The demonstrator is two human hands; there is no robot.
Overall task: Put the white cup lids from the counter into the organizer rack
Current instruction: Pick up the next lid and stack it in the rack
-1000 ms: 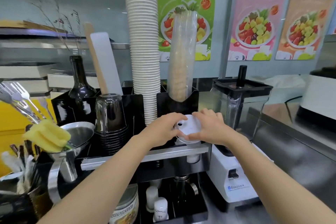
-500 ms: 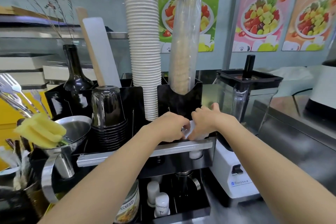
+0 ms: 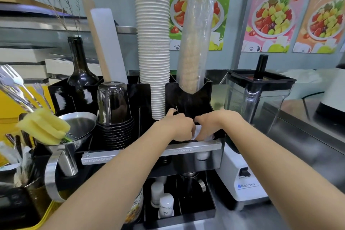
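Two bare forearms show, with no sleeve on either up to the picture's lower edge. No watch, band or bracelet sits at either wrist. The left hand [image 3: 180,127] and the right hand [image 3: 211,124] wear no gloves, and no ring shows on the fingers in view. The fingertips are mostly hidden, so the nails cannot be told. Both arms are smooth, with no marks or tattoos to be seen.

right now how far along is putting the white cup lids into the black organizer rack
In hand: the left hand and right hand press a white plastic cup lid down into the front right compartment of the black organizer rack; only a sliver shows. Done: no earlier lids can be made out there. Left: release; the counter's other lids are out of view.
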